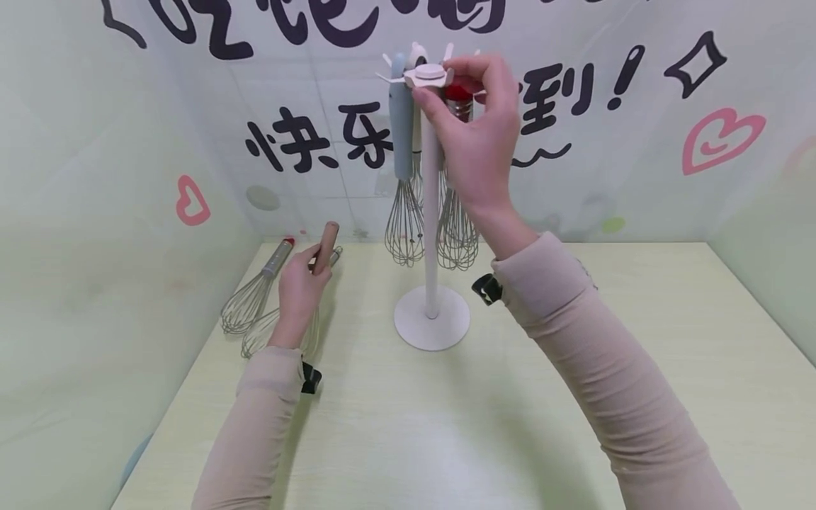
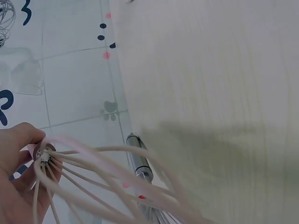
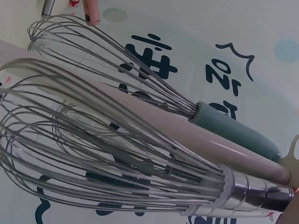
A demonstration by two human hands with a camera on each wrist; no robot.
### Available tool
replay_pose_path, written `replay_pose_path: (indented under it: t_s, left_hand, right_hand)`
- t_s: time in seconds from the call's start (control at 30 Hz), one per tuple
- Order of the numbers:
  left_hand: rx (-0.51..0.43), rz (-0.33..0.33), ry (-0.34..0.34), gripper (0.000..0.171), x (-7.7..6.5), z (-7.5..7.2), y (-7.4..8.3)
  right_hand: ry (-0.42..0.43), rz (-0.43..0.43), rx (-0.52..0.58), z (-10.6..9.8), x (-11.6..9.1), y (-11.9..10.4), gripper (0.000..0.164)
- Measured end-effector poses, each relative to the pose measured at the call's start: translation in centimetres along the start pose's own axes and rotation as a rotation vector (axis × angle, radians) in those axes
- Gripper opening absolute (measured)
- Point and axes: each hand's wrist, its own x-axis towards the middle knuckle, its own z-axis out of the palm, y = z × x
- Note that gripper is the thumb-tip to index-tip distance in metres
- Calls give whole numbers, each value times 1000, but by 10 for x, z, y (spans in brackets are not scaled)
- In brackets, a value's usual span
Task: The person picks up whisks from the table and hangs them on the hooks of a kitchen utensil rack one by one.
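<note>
Right hand (image 1: pixel 474 124) pinches the red-topped whisk (image 1: pixel 457 212) at the rack (image 1: pixel 431 212) top beside the hung grey-handled whisk (image 1: pixel 403 170). Left hand (image 1: pixel 304 283) grips a wooden-handled whisk (image 1: pixel 325 248) on the table (image 1: pixel 574 397); another whisk (image 1: pixel 255 294) lies beside it, so two look left

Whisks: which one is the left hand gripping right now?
The brown-handled whisk, gripped by the left hand on the table's left. The red-tipped steel whisk lies untouched beside it; two others hang on the stand.

Brown-handled whisk (image 1: pixel 316 283) tilted, handle up, wires low on desk at left; red-capped steel whisk (image 1: pixel 456 212) hangs upright from white rack (image 1: pixel 431 212), beside grey-handled whisk (image 1: pixel 403 163).
</note>
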Motion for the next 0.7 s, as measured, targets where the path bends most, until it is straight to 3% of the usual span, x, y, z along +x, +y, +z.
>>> replay_pose_path:
  t_s: [0.23, 0.57, 0.7]
  left_hand:
    - [-32, 35, 39, 45, -2, -4, 8]
    - [-114, 12, 45, 47, -1, -9, 17]
    - [-148, 4, 48, 49, -2, -12, 24]
  right_hand:
    - [-78, -112, -26, -16, -2, 6, 31]
    - [2, -60, 77, -24, -3, 12, 48]
    - [-11, -42, 104, -26, -2, 14, 53]
